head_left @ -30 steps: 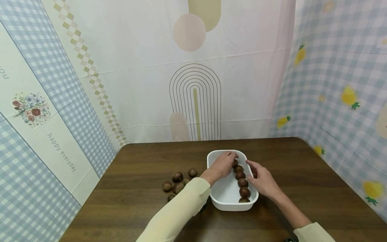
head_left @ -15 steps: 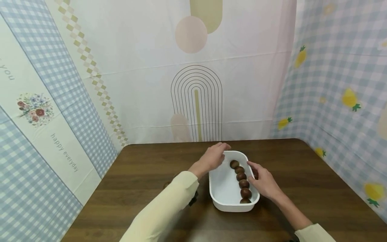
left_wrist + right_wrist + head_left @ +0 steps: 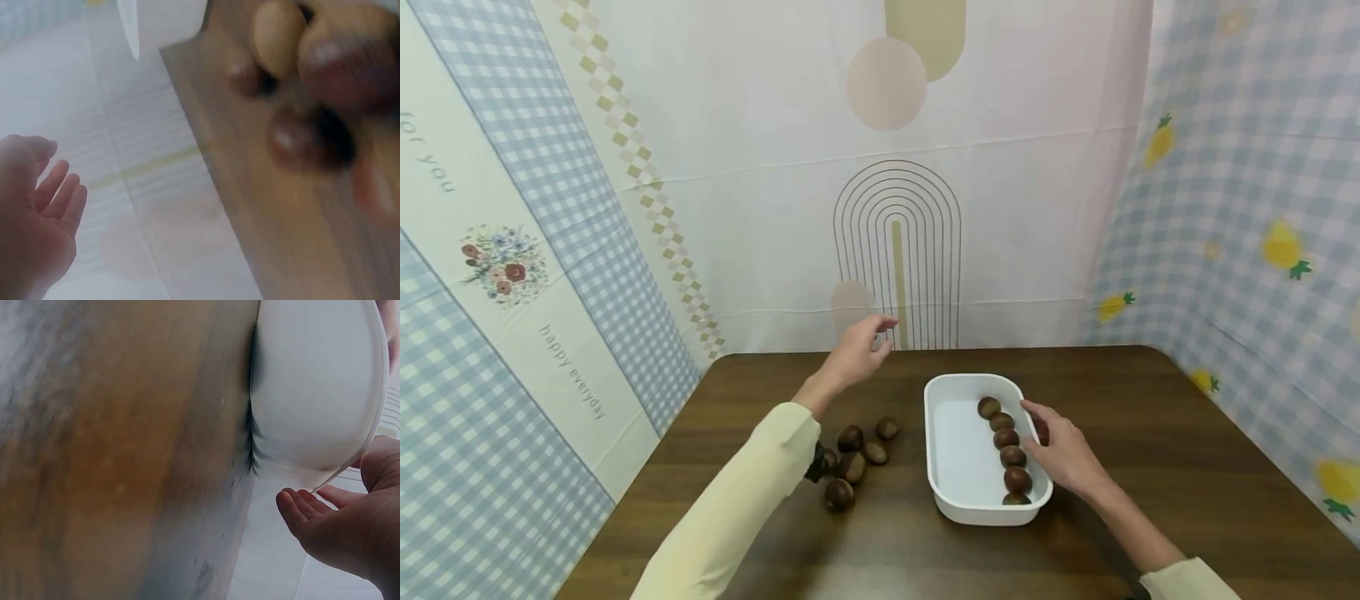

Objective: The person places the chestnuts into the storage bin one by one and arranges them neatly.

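Note:
A white rectangular bin (image 3: pixel 958 458) stands on the table with several brown chestnuts (image 3: pixel 1007 438) in a row along its right wall. My right hand (image 3: pixel 1067 454) holds that side by the rim; in the right wrist view its fingertips (image 3: pixel 289 503) lie at the outer wall (image 3: pixel 319 381). My left hand (image 3: pixel 854 352) is in the air over the table's back edge, fingers loosely bent, nothing in them. Below it lies a loose group of chestnuts (image 3: pixel 852 467), partly behind the left sleeve. The left wrist view shows glossy brown chestnuts (image 3: pixel 306 137) close by, blurred.
The dark wooden table (image 3: pixel 1120 400) ends at the back against a white patterned curtain (image 3: pixel 1015 208). Checked cloth (image 3: pixel 1240 275) hangs at the right and more checked cloth (image 3: pixel 550 167) at the left. The left forearm sleeve (image 3: pixel 730 500) crosses the table beside the loose chestnuts.
My left hand has let go of the chestnut at the row's far end, come out of the bin and moved left. The right hand stays at the rim. The head view has shifted slightly.

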### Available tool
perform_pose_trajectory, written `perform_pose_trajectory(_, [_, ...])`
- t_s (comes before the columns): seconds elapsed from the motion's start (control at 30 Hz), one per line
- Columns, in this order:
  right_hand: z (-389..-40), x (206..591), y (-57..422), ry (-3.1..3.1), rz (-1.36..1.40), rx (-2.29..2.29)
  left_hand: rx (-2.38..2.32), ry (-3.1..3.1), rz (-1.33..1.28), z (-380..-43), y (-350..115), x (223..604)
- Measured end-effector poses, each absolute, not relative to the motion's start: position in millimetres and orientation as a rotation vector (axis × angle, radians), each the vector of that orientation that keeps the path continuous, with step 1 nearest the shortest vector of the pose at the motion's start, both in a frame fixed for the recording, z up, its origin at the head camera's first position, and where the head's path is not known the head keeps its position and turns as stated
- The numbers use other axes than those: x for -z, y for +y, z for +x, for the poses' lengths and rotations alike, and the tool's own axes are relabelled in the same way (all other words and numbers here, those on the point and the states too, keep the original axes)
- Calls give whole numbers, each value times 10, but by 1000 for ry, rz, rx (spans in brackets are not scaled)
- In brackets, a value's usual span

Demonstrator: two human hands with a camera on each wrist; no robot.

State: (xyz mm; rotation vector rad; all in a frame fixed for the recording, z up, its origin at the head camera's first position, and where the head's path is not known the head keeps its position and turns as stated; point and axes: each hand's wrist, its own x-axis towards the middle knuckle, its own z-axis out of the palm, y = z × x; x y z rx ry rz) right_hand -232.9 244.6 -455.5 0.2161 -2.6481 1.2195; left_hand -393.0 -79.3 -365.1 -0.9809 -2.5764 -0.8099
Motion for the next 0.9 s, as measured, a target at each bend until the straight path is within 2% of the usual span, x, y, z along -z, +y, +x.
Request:
perform_pose_trajectory(0.43, [-2330,4558,2448,-2649,223,-1212,885,-2585,-867,-3864,-1597,3646])
perform_pose_trajectory(0.9, [-2352,4568,2449,-2644,236,-1212,933,-2648,-838,-3608,-2121,4043])
